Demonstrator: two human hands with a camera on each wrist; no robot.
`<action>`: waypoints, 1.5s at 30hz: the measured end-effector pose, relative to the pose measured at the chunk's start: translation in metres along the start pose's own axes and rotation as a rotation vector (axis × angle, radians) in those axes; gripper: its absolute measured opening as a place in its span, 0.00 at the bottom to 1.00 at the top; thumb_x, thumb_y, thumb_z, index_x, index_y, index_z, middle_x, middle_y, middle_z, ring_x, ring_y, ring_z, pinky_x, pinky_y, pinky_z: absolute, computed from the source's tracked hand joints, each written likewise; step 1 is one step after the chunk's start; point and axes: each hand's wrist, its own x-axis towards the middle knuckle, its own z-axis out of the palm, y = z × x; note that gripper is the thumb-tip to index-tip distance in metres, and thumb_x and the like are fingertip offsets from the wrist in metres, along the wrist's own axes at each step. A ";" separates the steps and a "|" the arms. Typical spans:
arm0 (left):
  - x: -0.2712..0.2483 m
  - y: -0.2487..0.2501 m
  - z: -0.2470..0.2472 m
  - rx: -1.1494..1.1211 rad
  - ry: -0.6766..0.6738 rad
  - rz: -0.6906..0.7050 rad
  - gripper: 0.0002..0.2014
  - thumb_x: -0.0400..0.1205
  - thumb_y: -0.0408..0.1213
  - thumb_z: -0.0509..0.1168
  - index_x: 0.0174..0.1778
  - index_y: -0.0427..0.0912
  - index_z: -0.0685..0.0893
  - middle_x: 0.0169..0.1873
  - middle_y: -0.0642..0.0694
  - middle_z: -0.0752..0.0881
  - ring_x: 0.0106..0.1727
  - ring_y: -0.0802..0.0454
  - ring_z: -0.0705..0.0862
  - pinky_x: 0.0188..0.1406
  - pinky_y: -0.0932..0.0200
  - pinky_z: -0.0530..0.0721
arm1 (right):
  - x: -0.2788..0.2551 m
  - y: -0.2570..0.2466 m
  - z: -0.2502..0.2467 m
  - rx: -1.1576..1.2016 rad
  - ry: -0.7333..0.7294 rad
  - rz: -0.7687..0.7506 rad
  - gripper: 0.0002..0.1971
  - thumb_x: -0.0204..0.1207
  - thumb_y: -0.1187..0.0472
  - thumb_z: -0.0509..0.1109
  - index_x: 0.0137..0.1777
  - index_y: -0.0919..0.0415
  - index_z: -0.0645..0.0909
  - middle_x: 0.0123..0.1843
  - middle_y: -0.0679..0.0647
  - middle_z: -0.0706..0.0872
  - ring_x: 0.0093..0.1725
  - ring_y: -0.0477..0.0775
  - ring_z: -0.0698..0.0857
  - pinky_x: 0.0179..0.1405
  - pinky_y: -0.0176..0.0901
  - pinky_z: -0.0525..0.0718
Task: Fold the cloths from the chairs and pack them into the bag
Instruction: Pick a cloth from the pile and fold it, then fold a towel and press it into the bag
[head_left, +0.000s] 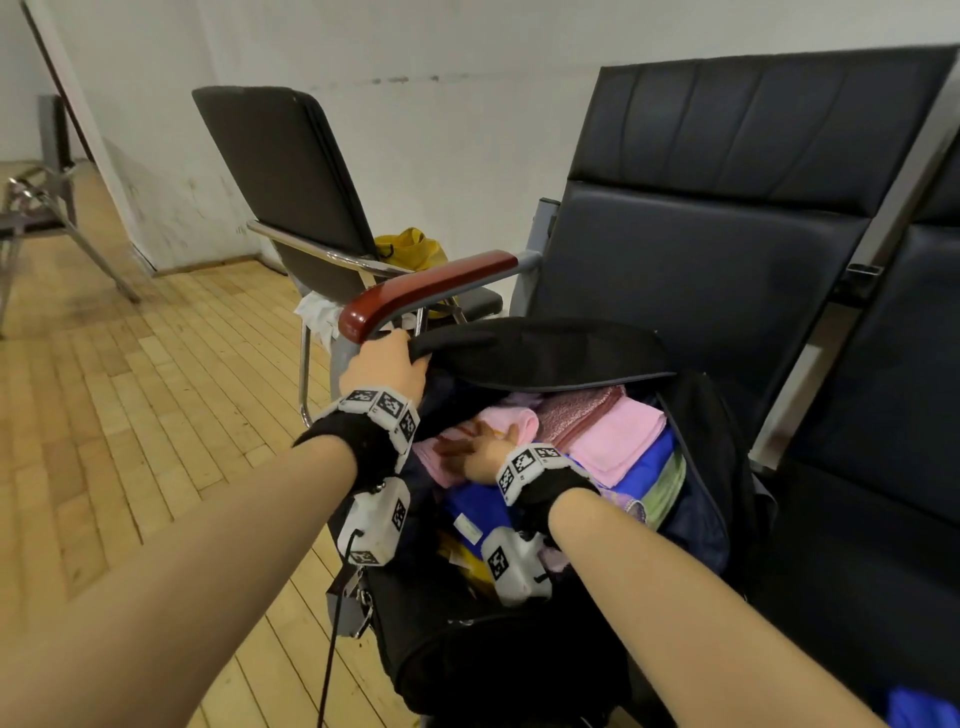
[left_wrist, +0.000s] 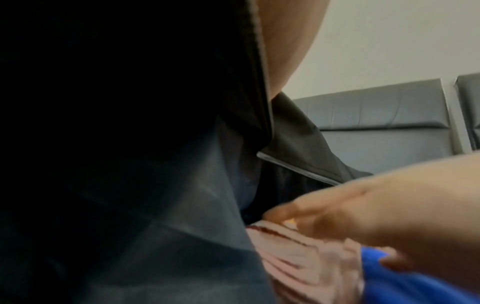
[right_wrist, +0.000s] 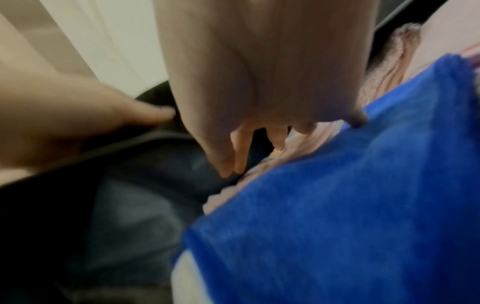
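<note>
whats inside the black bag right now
The black bag holds folded cloths: a light pink towel, a dusty pink towel, a blue cloth and a striped pink cloth under the right hand. The left hand grips the flap. Lower layers are hidden.

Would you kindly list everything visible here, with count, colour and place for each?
bag: one, black, open on the near black seat.
folded cloths: several, pink, mauve, blue and green, packed inside the bag.
bench seats: two in view, black, against the wall; red-brown armrest at the left end.
folding chair: one, dark, left of the bench.
yellow cloth: one, on the folding chair's seat.
white cloth: one, hanging off that chair's front.
floor: light wood.
left hand: grips the bag's flap, holding it up.
right hand: inside the bag, fingers on the pink cloth.
</note>
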 end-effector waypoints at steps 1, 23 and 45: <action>-0.002 -0.002 0.004 0.043 -0.055 0.001 0.14 0.83 0.48 0.60 0.58 0.42 0.78 0.51 0.40 0.84 0.53 0.37 0.84 0.51 0.45 0.83 | -0.007 -0.001 -0.007 0.112 0.019 -0.029 0.24 0.85 0.48 0.55 0.80 0.51 0.67 0.83 0.54 0.62 0.83 0.59 0.55 0.79 0.49 0.47; -0.107 0.158 -0.061 0.024 -0.311 0.303 0.22 0.83 0.45 0.62 0.69 0.36 0.73 0.66 0.33 0.78 0.67 0.36 0.77 0.64 0.51 0.74 | -0.283 0.079 -0.135 0.838 0.572 0.148 0.05 0.82 0.58 0.62 0.51 0.57 0.78 0.45 0.52 0.84 0.46 0.53 0.85 0.43 0.42 0.80; -0.308 0.330 0.062 -0.178 -0.676 0.666 0.12 0.80 0.35 0.63 0.59 0.42 0.83 0.59 0.44 0.84 0.63 0.47 0.81 0.60 0.60 0.75 | -0.489 0.257 -0.049 0.794 0.648 0.588 0.05 0.81 0.62 0.63 0.54 0.60 0.75 0.48 0.55 0.82 0.35 0.51 0.86 0.34 0.39 0.83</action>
